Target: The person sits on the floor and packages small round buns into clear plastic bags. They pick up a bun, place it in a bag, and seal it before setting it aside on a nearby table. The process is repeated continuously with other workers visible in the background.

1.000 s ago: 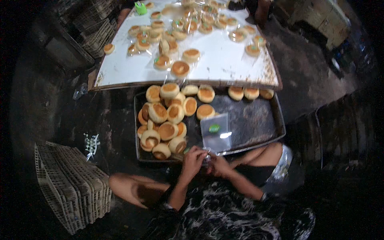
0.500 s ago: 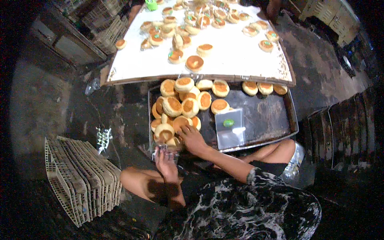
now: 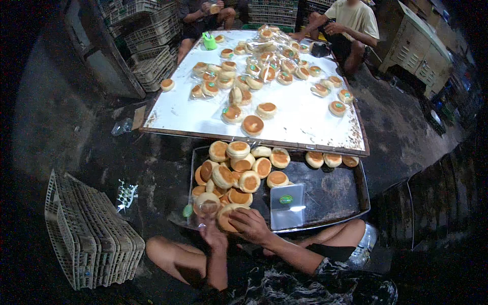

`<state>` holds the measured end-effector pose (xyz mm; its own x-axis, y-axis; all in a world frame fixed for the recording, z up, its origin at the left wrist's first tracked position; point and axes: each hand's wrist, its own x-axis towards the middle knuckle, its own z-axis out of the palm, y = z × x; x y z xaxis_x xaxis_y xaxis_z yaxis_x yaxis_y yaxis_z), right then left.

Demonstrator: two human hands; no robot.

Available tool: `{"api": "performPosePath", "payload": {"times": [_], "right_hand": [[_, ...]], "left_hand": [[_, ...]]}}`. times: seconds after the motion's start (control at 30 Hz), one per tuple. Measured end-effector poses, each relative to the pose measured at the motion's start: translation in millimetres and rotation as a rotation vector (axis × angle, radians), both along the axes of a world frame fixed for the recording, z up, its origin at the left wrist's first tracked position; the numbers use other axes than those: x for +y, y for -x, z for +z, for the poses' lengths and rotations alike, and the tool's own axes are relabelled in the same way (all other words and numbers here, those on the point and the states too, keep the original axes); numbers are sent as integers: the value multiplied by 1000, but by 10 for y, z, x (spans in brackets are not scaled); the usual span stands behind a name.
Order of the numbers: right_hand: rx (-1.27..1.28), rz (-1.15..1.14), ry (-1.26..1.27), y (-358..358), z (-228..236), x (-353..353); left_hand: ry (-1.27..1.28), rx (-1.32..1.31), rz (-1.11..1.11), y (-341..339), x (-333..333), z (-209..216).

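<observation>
My right hand [image 3: 250, 225] grips a round, flat bun [image 3: 226, 217] with a browned top, at the near edge of the black baking tray [image 3: 333, 184]. Close on its left, my left hand [image 3: 214, 236] holds a clear plastic bag [image 3: 195, 219], which bears a green oval label [image 3: 188, 210]. The bag's film spreads in front of a bun [image 3: 207, 203] in the pile; whether anything is inside it I cannot tell. Several more buns [image 3: 222, 176] are heaped in the tray's left part. A flat stack of clear bags [image 3: 296, 216] with a green label lies at the tray's near edge.
Beyond the tray stands a white table [image 3: 178, 114] with several loose and bagged buns [image 3: 268, 74] and a green container [image 3: 209, 41]. Two people sit at its far end, one in a light shirt [image 3: 357, 20]. Plastic crates [image 3: 94, 236] stand at my left. A metal cabinet [image 3: 417, 48] is far right.
The view has tilted up, so the people at the far end now show. My right hand has taken a bun from the pile toward the bag in my left hand. The bag is spread wider.
</observation>
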<state>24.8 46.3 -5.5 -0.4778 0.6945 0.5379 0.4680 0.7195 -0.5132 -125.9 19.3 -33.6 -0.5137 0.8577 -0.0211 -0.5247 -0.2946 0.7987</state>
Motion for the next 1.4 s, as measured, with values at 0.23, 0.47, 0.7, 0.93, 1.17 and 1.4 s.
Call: {"api": "performPosePath", "payload": {"times": [0.23,0.47,0.7,0.93,1.17,1.4], "right_hand": [[160,-299,-24,50,57,-196],[302,-401,498,-190,64,-420],[201,-651,429,-881,719,804],[283,-398,721,-647,210,81],[108,-700,835,-676,-472,-972],[404,-425,1456,-677,-315,-720]], "left_hand": [[247,-558,-300,-555,-139,-96],[463,-342,-387,-663,-275,-170],[237,1174,-966,-1371,-195,-75],[225,1419,-973,-1261,-189,-1722],[287,867,-1125,-896,-36,-178],[318,782,-698,-876,-253,-79]]}}
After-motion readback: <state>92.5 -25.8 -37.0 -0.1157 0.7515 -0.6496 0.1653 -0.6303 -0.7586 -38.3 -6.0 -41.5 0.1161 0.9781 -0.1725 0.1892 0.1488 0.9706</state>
